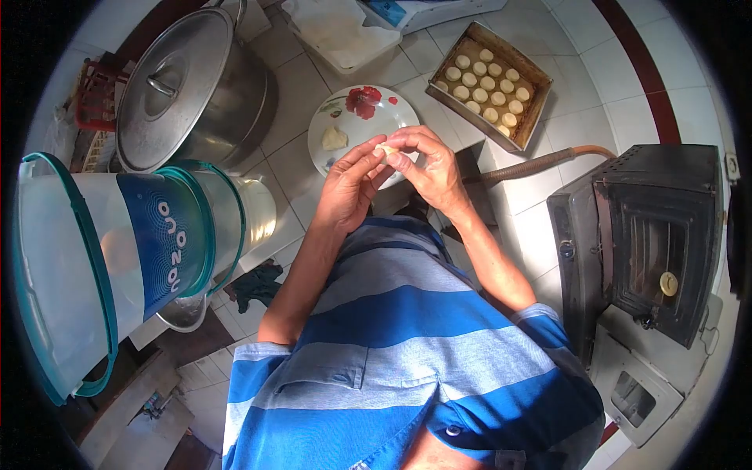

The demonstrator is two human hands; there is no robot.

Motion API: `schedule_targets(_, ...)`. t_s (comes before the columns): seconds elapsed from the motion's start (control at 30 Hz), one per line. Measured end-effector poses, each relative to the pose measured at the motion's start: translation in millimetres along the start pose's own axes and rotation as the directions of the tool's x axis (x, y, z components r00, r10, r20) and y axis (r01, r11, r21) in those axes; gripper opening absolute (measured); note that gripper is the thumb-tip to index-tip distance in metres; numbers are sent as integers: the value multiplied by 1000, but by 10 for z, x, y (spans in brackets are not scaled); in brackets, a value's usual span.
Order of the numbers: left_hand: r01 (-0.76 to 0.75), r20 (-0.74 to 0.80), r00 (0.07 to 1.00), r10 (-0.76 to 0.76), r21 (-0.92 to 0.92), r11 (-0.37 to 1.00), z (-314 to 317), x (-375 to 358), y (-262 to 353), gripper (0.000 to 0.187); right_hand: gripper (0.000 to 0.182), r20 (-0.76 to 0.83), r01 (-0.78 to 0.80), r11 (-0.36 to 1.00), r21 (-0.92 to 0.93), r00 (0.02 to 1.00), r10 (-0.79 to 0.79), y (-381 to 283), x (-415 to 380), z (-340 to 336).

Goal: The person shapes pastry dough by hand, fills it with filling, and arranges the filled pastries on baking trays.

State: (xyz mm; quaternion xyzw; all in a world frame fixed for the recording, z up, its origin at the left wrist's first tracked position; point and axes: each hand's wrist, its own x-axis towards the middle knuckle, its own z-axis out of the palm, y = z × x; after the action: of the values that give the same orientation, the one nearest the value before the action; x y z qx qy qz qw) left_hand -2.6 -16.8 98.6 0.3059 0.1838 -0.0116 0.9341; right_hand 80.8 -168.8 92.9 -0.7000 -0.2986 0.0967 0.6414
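Observation:
A small piece of pale dough [385, 149] is pinched between the fingertips of both hands, above a white plate [398, 117] with a red flower pattern. My left hand [350, 182] is closed on it from the left, thumb and fingers meeting near the dough. On the other side my right hand [429, 168] grips it with thumb and bent fingers. A larger lump of dough [334, 139] lies on the plate, left of the hands. To the right of the plate, a rectangular metal baking pan [523, 142] holds several round pale dough pieces [497, 99] in rows.
A large lidded metal pot [184, 86] stands at the left, near a clear plastic bucket [86, 251] with teal rims. A dark oven [658, 227] with a round dial is at the right. A brown hose [540, 162] runs toward it. A white container [345, 39] sits at the back.

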Motion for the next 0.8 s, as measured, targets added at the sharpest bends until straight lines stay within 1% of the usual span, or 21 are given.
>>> schedule_targets(0.03,-2,-1,1000,2,-1,1000,-13,0,2,40,31,-19,45,994,-98,999,-47,-46,-4,6)
schedule_targets(0.07,-26,-1,1000,26,48,998,-22,-1,3,43,31,-17,46,994,-98,999,-48,-72,-8,6)
schedule_targets(0.1,-49,-1,999,49,97,994,-18,-6,3,46,37,-6,110,973,-202,993,-114,-96,-17,2)
schedule_targets(0.13,-49,0,999,50,96,994,-1,-15,3,46,43,11,173,937,-303,984,-178,-110,-26,-4)
schedule_targets(0.17,-59,0,998,59,75,995,26,-23,9,49,43,11,174,937,-304,984,-179,-102,-34,-10)
schedule_targets(0.23,-70,-2,997,71,53,996,50,-27,11,53,48,13,248,894,-373,965,-262,-63,-56,-10)
schedule_targets(0.3,-27,-56,998,33,94,995,54,-28,6,59,51,35,262,888,-378,962,-269,-35,-72,3)
schedule_targets(0.37,-19,-53,998,24,101,995,-62,15,-36,59,54,57,278,882,-381,959,-278,-52,-76,26)
schedule_targets(0.43,-10,-49,999,15,108,994,-59,13,-18,59,59,-5,267,902,-339,958,-285,-115,-81,67)
schedule_targets(0.47,-30,-71,997,43,172,985,-44,-2,-13,58,59,-3,267,903,-337,959,-285,-101,-85,61)
schedule_targets(0.5,-48,-90,993,71,235,971,-9,-17,1,58,60,18,239,905,-351,968,-249,-72,-90,43)
schedule_targets(0.53,-49,-90,993,72,235,971,11,-22,4,58,62,39,212,906,-365,976,-213,-47,-92,31)
schedule_targets(0.6,-64,-118,988,102,290,955,37,-26,8,55,62,36,217,907,-360,975,-219,-21,-91,35)
schedule_targets(0.63,-65,-117,988,103,290,955,37,-28,5,55,61,33,222,907,-357,974,-226,-12,-86,37)
schedule_targets(0.67,-60,-102,992,75,142,988,34,-30,-5,54,61,34,223,907,-357,973,-226,-4,-81,39)
schedule_targets(0.7,-51,-84,995,50,-10,999,27,-33,-17,52,58,17,218,909,-356,974,-227,2,-78,44)
schedule_targets(0.73,-52,-85,995,51,-11,999,14,-33,-27,52,54,1,213,911,-354,974,-227,8,-74,47)
schedule_targets(0.77,-47,-67,997,48,26,999,-7,-32,-38,48,54,2,213,911,-354,974,-227,17,-67,39)
schedule_targets(0.8,-42,-50,998,45,62,997,-27,-30,-51,45,49,30,288,856,-430,952,-305,27,-58,24)
